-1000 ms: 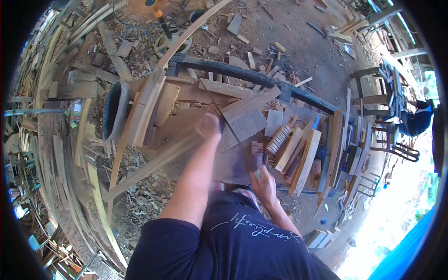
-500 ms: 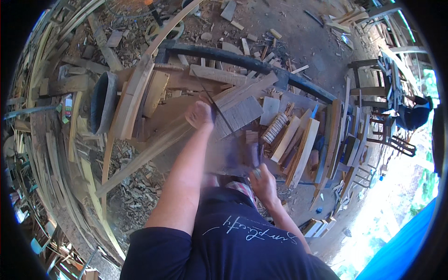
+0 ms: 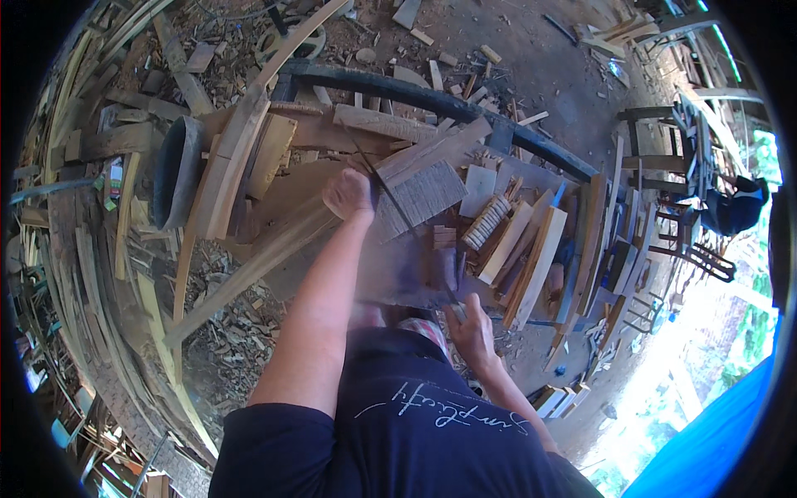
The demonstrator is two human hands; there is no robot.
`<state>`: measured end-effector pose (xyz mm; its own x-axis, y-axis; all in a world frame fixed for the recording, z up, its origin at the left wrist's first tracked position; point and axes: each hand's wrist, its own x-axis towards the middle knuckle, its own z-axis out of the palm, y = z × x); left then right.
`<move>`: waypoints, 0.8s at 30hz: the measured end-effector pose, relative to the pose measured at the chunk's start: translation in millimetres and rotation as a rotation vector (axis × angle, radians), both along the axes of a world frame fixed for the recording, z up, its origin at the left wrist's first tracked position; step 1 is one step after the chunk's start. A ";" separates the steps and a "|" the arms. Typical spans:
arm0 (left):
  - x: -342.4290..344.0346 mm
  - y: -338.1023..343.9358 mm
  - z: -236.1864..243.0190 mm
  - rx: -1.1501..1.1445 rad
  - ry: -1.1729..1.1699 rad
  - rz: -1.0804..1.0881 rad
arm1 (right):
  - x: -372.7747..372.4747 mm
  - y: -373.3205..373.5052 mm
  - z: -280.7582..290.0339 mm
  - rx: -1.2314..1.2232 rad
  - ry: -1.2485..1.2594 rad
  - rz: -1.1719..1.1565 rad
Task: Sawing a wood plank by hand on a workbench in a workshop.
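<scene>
A long wooden plank [image 3: 257, 256] lies slantwise across the low workbench, from the near left to the far right. My left hand [image 3: 349, 195] is closed over it near the middle, fingers curled. Just right of that hand, the thin dark blade of a handsaw [image 3: 393, 202] crosses the plank at an angle. Its near end runs back to my right hand [image 3: 471, 334], which is closed around the handle; the handle itself is mostly hidden. A short grey-grained board [image 3: 425, 199] sits against the plank's near side, beneath the blade.
Wooden blocks [image 3: 445, 238] and several cut pieces of timber [image 3: 538, 266] lie right of the saw. A dark beam [image 3: 374, 83] edges the far side. Left stand upright boards [image 3: 237, 170] and a dark, hollow container [image 3: 176, 174]. Offcuts litter the ground; chairs [image 3: 689, 158] are stacked far right.
The saw and my right hand have shifted slightly toward my body. My left hand keeps its hold on the plank. The whole view has shifted a little.
</scene>
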<state>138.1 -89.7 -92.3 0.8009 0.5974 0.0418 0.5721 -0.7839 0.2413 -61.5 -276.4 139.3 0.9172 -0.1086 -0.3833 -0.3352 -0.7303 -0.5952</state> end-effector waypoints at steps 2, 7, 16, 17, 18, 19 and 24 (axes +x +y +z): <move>-4.5 2.5 -6.2 0.013 0.030 -0.042 | -5.1 -3.4 -11.5 0.058 0.020 -0.042; -6.0 2.7 2.1 0.230 -0.180 -0.074 | 62.9 37.5 -127.5 0.022 -0.224 0.061; -3.0 -11.1 62.9 0.061 -0.054 -0.066 | -11.5 11.2 -57.5 0.092 -0.206 -0.002; -3.6 -11.2 61.0 0.064 -0.088 -0.076 | -20.0 6.4 -36.0 0.127 -0.256 0.033; -4.2 -10.2 57.9 0.059 -0.097 -0.071 | -25.0 3.8 -17.8 0.065 -0.136 -0.023; -6.1 -9.5 54.6 0.043 -0.073 -0.062 | -21.5 4.6 -11.1 -0.007 -0.002 -0.039; -13.1 -7.1 47.8 0.070 -0.068 -0.110 | 34.3 29.8 -53.0 0.047 -0.200 -0.002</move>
